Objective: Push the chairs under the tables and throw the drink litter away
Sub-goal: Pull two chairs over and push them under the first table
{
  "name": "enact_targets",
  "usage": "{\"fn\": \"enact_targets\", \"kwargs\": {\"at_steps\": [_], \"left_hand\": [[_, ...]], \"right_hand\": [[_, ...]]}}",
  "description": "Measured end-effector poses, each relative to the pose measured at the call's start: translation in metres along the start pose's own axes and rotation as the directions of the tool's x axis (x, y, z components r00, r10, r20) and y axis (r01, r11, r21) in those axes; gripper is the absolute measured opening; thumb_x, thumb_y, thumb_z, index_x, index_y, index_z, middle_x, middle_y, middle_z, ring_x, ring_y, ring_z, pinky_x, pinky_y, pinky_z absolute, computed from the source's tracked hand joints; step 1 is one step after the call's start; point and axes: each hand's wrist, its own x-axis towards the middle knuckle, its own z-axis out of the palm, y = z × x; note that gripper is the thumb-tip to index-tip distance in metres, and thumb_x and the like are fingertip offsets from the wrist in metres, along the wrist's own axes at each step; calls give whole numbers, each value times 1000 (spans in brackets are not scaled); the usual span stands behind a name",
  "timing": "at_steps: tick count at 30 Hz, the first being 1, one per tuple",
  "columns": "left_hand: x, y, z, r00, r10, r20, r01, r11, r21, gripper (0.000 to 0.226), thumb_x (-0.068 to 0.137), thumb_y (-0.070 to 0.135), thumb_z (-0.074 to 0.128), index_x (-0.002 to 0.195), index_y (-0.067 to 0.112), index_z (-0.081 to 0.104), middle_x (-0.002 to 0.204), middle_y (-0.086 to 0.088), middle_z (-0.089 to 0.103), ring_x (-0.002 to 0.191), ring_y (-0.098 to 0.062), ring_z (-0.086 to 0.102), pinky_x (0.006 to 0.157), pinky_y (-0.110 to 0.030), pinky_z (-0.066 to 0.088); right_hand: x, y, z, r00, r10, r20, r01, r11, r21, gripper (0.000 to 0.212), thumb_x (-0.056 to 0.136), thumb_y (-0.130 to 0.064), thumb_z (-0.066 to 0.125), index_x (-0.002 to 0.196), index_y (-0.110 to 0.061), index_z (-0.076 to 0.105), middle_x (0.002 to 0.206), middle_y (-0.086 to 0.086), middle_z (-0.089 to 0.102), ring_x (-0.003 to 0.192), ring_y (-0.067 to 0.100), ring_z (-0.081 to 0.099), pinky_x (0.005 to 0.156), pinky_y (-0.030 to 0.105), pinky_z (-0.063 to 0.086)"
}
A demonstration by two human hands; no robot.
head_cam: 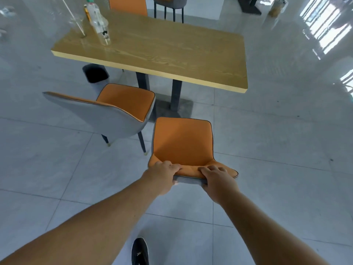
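Observation:
An orange-seated chair [183,142] with a grey back stands on the tiles just short of the wooden table [172,48]. My left hand [164,174] and my right hand [217,177] both grip the top edge of its backrest. A second orange chair [126,100] stands to its left, turned sideways, its seat partly under the table edge. On the table's far left corner stand clear plastic cups [100,25] with a straw and a bottle [89,6].
A dark waste bin [95,73] sits on the floor under the table's left end. Another orange chair [128,4] and a grey chair [170,4] stand beyond the table. My dark shoe [140,251] shows at the bottom. Glossy tiled floor stretches right.

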Motion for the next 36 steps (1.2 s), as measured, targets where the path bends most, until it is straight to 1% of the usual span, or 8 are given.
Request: {"fn": "enact_targets", "kwargs": {"at_steps": [7,17,20,23,27,29,32,36], "left_hand": [[91,-51,-61,999,40,1,-40,999,5,55,102,39,57,152,37,34,139,0,49,125,-26,44,102,-50,48],[183,-63,-126,996,57,62,-51,994,-101,60,96,48,64,149,37,38,140,2,48,127,-24,43,102,-48,46],[189,-63,-137,984,58,166,-43,994,-97,70,85,58,71,146,35,43,140,2,50,122,-24,51,98,-46,49],[188,-79,-146,974,56,218,-49,998,-41,73,74,69,72,134,33,52,130,4,58,112,-22,57,91,-43,52],[182,-147,-168,994,-32,107,14,987,157,60,75,68,68,120,30,56,116,1,59,109,-25,55,84,-41,49],[175,-196,-178,991,-121,53,105,965,240,50,82,56,66,122,28,57,113,1,60,106,-25,56,85,-42,47],[157,-272,-186,972,-233,39,210,929,305,37,83,52,62,110,29,53,106,3,59,100,-24,55,85,-43,49],[125,-341,-179,975,-220,-35,222,950,220,50,74,67,56,113,35,56,101,11,60,92,-18,57,75,-36,52]], "right_hand": [[100,-4,-48,1000,10,-6,-10,1000,20,48,102,-42,56,148,-32,45,132,0,58,125,31,51,91,43,56],[192,23,-111,997,71,35,-69,996,-50,36,101,-38,58,136,-32,51,124,-1,60,115,28,55,72,37,52],[196,27,-115,972,163,168,-151,985,-83,44,99,-33,62,140,-29,46,134,1,54,121,29,50,80,40,55],[196,5,-111,906,336,259,-299,939,-172,66,95,-26,66,151,-24,32,146,7,43,137,41,38,94,55,54],[206,-49,-109,891,393,228,-304,889,-344,68,96,-34,64,153,-18,31,153,16,42,141,57,31,111,74,25],[214,-74,-105,929,314,194,-244,918,-314,54,96,-27,59,146,-20,40,144,11,51,134,49,43,113,67,25],[221,-99,-97,976,184,120,-159,968,-195,36,97,-23,51,132,-25,50,129,3,60,117,33,55,105,49,39],[229,-111,-87,991,130,-8,-130,982,-140,29,96,-42,51,123,-31,53,116,-5,63,104,27,60,89,42,44]]}}
